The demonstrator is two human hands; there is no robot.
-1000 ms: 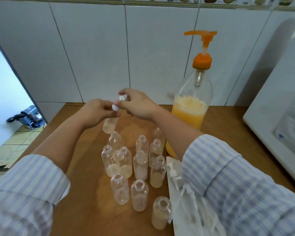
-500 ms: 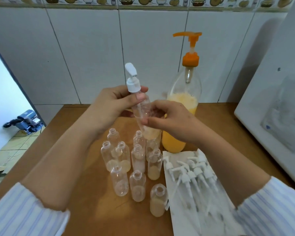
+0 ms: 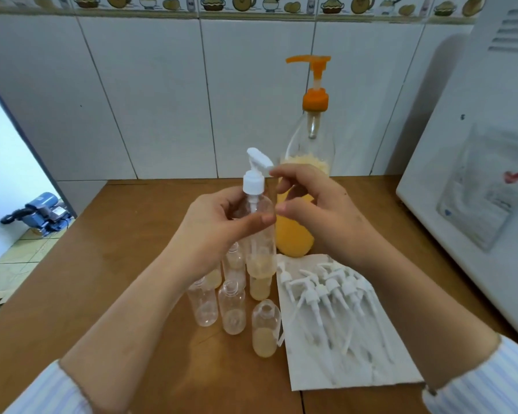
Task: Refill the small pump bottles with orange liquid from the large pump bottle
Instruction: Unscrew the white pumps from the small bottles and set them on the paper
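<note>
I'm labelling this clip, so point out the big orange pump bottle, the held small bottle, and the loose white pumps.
large pump bottle (image 3: 293, 234): head view, orange liquid in body.
small pump bottle (image 3: 260, 255): head view, lower body.
white pumps (image 3: 331, 286): head view, one collar.

Bare wood lies open across the left half of the bench (image 3: 108, 264); the cluster of open small bottles (image 3: 232, 306) crowds the middle; just right of it, a white sheet (image 3: 341, 369) carries loose pump heads (image 3: 326, 291); the large pump bottle (image 3: 307, 180) stands behind; a white appliance (image 3: 473, 186) walls the right edge.
</note>
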